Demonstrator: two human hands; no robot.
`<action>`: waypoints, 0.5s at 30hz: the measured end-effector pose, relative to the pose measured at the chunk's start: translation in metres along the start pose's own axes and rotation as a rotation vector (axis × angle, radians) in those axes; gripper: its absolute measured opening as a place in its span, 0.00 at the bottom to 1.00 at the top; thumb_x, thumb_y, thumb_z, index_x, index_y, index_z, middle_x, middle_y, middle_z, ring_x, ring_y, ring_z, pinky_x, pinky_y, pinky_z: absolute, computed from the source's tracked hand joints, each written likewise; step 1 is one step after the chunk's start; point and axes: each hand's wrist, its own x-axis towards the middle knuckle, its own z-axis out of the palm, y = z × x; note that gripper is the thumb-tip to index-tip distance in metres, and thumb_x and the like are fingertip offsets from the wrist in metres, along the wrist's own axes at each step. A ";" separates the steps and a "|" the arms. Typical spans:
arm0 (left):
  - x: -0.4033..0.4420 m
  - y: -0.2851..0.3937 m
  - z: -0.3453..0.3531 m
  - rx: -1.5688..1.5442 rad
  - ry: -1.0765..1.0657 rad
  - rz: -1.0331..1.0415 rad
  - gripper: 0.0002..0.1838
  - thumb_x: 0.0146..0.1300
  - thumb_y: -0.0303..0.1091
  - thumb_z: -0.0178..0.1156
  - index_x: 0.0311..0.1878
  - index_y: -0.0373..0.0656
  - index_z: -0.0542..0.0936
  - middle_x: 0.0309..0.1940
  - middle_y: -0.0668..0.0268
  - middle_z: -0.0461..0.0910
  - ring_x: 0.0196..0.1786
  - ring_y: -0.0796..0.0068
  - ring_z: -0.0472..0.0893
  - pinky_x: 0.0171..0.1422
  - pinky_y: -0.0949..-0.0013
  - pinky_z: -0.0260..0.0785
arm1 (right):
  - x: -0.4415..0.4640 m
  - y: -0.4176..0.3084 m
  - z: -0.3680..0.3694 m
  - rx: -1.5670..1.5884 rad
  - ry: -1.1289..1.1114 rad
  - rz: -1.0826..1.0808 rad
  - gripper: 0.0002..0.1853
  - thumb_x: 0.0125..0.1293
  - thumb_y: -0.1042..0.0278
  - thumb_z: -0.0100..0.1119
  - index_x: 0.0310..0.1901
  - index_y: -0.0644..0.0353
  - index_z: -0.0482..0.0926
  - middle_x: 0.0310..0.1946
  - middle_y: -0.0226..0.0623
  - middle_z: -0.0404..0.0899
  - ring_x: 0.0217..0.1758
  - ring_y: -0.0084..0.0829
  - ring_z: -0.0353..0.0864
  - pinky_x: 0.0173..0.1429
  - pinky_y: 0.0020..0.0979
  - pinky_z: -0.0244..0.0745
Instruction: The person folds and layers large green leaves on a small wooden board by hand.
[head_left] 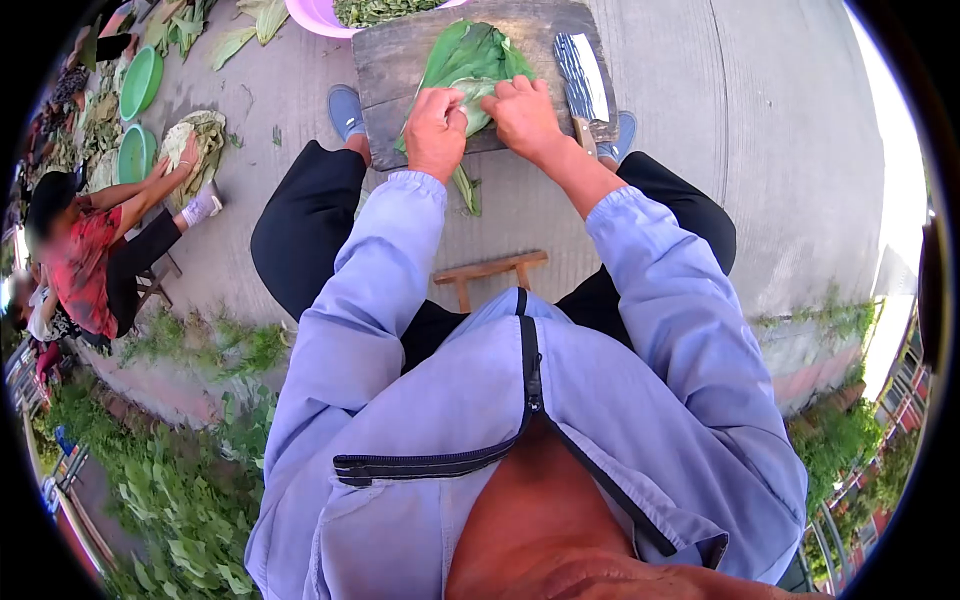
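Observation:
Large green leaves [465, 60] with a pale stalk lie on a dark wooden cutting board [390, 60] between my knees. My left hand [435, 130] is closed at the left edge of the leaves, thumb and fingers curled together. On the other side, my right hand [522, 118] pinches the folded leaf edge with bent fingers. A stem [467, 190] hangs over the board's near edge. To the right of my right hand lies a cleaver [590, 85] with a patterned blade and wooden handle.
A pink basin [318, 18] of chopped greens stands beyond the board. Loose leaves [232, 45] lie on the concrete. At left, a seated person [85, 250] handles leaves beside green basins [140, 85]. A wooden stool [490, 268] shows under me; plants [180, 500] grow behind.

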 end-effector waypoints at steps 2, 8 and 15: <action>-0.013 0.004 0.005 0.177 -0.103 0.135 0.14 0.56 0.21 0.67 0.48 0.39 0.84 0.46 0.58 0.82 0.51 0.52 0.82 0.58 0.56 0.75 | 0.001 0.000 0.004 0.025 0.024 0.017 0.11 0.60 0.71 0.61 0.42 0.47 0.87 0.42 0.33 0.82 0.53 0.41 0.78 0.57 0.48 0.68; -0.050 -0.016 0.016 0.404 -0.189 0.138 0.23 0.56 0.24 0.68 0.58 0.44 0.81 0.56 0.59 0.79 0.61 0.52 0.77 0.67 0.52 0.69 | -0.001 -0.002 0.005 0.005 -0.004 0.038 0.10 0.59 0.68 0.63 0.41 0.47 0.88 0.43 0.34 0.83 0.53 0.41 0.79 0.55 0.49 0.68; -0.043 -0.018 0.018 0.456 -0.207 0.116 0.25 0.55 0.25 0.67 0.59 0.47 0.82 0.52 0.61 0.78 0.56 0.54 0.76 0.61 0.53 0.70 | -0.005 -0.003 0.001 0.003 -0.061 0.037 0.11 0.60 0.70 0.60 0.44 0.50 0.87 0.45 0.37 0.83 0.54 0.44 0.79 0.56 0.51 0.70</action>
